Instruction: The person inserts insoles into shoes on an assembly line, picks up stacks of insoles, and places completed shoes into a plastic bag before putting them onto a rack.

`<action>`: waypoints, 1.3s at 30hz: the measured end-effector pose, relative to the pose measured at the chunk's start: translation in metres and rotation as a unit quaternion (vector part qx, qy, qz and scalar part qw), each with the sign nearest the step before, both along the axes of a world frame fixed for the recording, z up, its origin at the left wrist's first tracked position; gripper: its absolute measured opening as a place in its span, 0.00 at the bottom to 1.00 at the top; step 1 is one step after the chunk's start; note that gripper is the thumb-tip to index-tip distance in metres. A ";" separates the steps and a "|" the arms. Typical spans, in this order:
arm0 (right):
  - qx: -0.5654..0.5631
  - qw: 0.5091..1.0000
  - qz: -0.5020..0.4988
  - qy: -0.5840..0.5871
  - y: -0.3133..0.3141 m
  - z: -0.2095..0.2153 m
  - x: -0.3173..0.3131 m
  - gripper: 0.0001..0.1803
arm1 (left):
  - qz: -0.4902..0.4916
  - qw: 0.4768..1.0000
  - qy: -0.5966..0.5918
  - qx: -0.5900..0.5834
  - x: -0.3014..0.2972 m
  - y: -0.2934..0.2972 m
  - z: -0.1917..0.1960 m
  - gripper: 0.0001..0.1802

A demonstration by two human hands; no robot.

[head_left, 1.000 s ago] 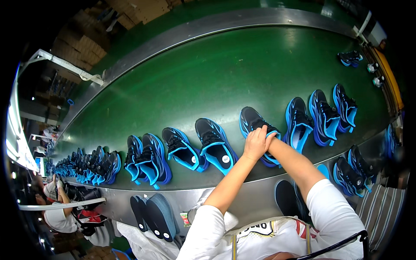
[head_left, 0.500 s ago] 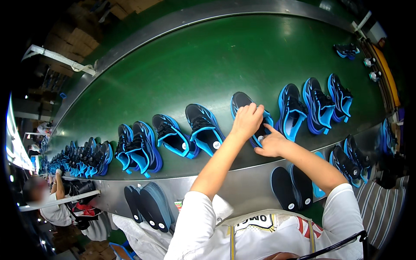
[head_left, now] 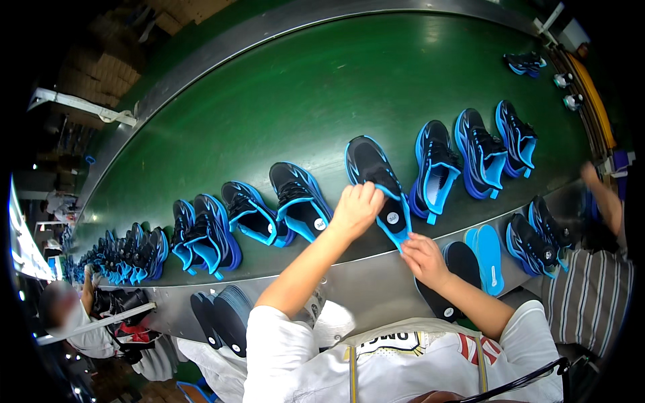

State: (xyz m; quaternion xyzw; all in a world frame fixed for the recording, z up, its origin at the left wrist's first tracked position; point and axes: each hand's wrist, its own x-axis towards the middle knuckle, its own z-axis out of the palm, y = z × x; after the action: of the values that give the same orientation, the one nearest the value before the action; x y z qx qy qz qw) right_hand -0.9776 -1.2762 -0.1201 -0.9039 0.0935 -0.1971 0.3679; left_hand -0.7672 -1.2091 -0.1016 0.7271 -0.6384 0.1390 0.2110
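A black and blue sneaker (head_left: 366, 156) lies on the green belt in front of me, toe pointing away. Curled over the left side of its opening, my left hand (head_left: 358, 209) grips the collar near the tongue. The fingers of my right hand (head_left: 424, 258) pinch the blue heel edge. Inside the shoe a dark insole (head_left: 391, 209) shows, with a round white sticker at its heel. Just right of it stands another sneaker (head_left: 434, 168) with a pale inside; to the left is a sneaker (head_left: 295, 191) with a stickered dark insole.
More sneakers line the belt (head_left: 269, 127) on both sides. On the metal ledge (head_left: 366, 289) lie stacked dark insoles (head_left: 232, 316) at left, with dark insoles (head_left: 463, 265) and blue insoles (head_left: 485, 258) at right. A pair of sneakers (head_left: 534, 238) sits farther right. Other people work at both sides.
My left hand has shifted from over the shoe's throat to its left collar. My right hand has moved from the opening to the heel, uncovering the insole. A co-worker's arm appears at right.
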 end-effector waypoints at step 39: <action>0.010 0.906 -0.321 0.276 -0.019 -0.007 -0.192 0.23 | 0.003 0.953 -0.101 0.286 0.000 -0.032 -0.002 0.07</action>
State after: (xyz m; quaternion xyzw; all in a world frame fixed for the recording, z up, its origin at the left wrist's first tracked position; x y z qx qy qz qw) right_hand -1.1697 -1.2953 -0.1268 -0.8394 0.4784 -0.0466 0.2536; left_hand -0.7672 -1.2410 -0.1040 0.7409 -0.6674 0.0235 -0.0714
